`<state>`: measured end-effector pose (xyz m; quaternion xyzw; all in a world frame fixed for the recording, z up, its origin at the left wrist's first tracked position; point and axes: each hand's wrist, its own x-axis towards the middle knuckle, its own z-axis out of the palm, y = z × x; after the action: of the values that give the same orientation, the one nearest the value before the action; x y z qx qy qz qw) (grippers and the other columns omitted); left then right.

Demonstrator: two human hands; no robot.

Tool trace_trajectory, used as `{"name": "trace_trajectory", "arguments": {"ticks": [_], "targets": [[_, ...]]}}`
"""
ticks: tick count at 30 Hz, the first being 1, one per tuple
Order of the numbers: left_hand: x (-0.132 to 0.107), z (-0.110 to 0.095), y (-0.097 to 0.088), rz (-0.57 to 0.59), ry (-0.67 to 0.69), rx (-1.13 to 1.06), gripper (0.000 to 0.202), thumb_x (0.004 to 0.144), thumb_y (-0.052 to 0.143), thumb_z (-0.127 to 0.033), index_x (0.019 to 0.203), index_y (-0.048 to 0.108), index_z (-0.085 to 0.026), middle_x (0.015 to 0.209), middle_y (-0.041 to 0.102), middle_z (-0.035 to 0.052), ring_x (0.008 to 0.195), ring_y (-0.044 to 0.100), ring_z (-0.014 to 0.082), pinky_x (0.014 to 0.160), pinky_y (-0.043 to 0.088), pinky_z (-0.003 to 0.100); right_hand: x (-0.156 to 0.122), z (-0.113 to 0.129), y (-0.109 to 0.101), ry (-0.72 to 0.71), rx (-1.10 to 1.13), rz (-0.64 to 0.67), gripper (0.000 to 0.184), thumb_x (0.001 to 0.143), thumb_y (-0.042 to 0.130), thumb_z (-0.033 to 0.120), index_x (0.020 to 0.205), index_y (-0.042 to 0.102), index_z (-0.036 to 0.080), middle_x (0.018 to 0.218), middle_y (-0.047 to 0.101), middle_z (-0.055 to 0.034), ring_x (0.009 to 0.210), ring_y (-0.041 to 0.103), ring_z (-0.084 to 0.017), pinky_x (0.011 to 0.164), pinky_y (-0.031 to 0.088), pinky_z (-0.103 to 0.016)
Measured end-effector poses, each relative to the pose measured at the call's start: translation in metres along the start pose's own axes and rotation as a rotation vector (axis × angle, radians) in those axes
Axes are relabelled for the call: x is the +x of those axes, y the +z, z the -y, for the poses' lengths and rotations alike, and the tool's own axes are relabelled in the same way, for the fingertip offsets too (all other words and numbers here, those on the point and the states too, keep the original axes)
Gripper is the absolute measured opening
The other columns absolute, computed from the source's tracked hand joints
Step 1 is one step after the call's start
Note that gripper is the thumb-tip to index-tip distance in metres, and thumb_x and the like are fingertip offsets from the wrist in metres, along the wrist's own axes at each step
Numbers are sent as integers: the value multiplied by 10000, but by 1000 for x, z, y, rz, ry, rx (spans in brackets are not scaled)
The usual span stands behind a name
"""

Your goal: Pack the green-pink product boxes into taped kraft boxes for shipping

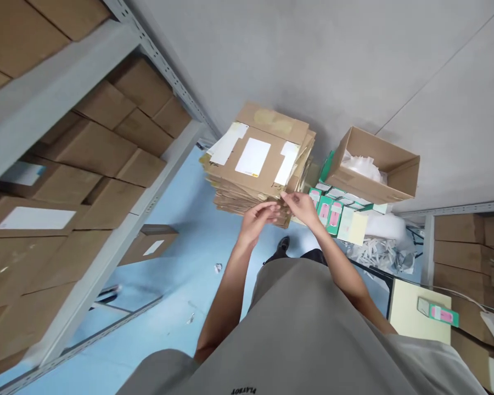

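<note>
Both hands are at the near edge of a tall stack of flattened cardboard boxes [267, 131]. My left hand [253, 222] has its fingers loosely bent and slightly apart, with nothing visible in them. Close to it on the right, my right hand [301, 207] has thumb and fingertips pinched together by the near corner of the top sheet. Whether that pinch holds the cardboard's edge or something small cannot be made out. On the top sheet are a white label [253, 157] and white patches at both sides, with handwriting near the corners.
Right of the stack stand green-and-pink small boxes [329, 214] and an open carton [374, 175] with white plastic inside. Paper shreds [381, 253] fill a bag beyond the table [411, 302]. A metal shelf [164, 159] of cartons lines the left. Scraps [218, 267] lie on the blue floor.
</note>
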<state>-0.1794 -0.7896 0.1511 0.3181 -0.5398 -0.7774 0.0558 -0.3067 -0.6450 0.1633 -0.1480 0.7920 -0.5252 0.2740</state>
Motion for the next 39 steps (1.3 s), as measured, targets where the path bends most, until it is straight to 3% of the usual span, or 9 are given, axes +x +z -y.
{"name": "trace_trajectory", "arguments": {"ticks": [8,11,15,20,23,26,31,35,39], "targets": [[3,-10,-17,21,-76,-70,767,675,981,-806,1100,868,-177,1123,889,187,905,875,310,821,724,426,-3,41,28,64,222,-108,643,798,811,850,656,645,245,604,663,21,462,520,-117,478,426,-263],[1,-19,-16,37,-58,-247,707,806,871,-862,1046,840,-198,1184,877,199,1146,862,352,1022,718,496,-29,68,23,-20,254,-134,608,827,815,801,654,605,258,582,614,35,497,518,-128,518,427,-272],[-2,-34,-11,-161,30,-435,446,904,885,-670,1041,811,-253,1228,875,111,1320,805,300,1132,679,450,-74,89,18,-110,210,-169,563,904,803,716,664,573,262,590,560,42,555,486,-132,548,388,-276],[-4,-48,17,-107,66,-437,313,876,929,-498,1071,844,-268,1234,882,59,1354,784,309,1146,673,475,-126,72,2,-175,168,-255,541,985,775,651,669,593,251,611,584,33,579,514,-136,593,426,-285],[-3,-50,58,38,108,-377,370,779,1011,-511,1003,856,-261,1159,891,54,1289,810,315,1148,672,466,-152,40,-37,-136,159,-452,476,984,775,689,822,749,242,697,701,1,606,601,-158,606,488,-294],[-7,-41,117,257,180,-284,514,690,1076,-518,1091,862,-277,1178,887,43,1280,812,305,1162,659,439,-197,1,-99,-70,116,-901,513,956,778,734,1049,819,231,799,764,-29,610,651,-176,602,540,-314],[-37,10,220,633,214,27,711,684,1062,-612,1253,836,-252,1176,882,81,1304,796,316,1185,632,424,-337,-52,-183,6,-84,-1620,518,1002,735,704,1198,798,229,1051,835,-94,722,743,-204,607,592,-322],[-76,75,295,900,215,271,695,679,1023,-687,1102,845,-164,1077,877,131,1175,819,347,1079,673,444,-454,-104,-202,129,-212,-1807,532,1024,743,659,1376,768,261,1421,784,-144,801,781,-195,606,619,-319],[-133,152,379,1197,211,494,656,684,973,-746,982,845,-175,1014,876,125,1039,828,341,961,692,451,-551,-181,-207,287,-125,-1868,774,976,767,662,1622,621,261,1646,652,-207,794,755,-184,633,651,-346]]}}
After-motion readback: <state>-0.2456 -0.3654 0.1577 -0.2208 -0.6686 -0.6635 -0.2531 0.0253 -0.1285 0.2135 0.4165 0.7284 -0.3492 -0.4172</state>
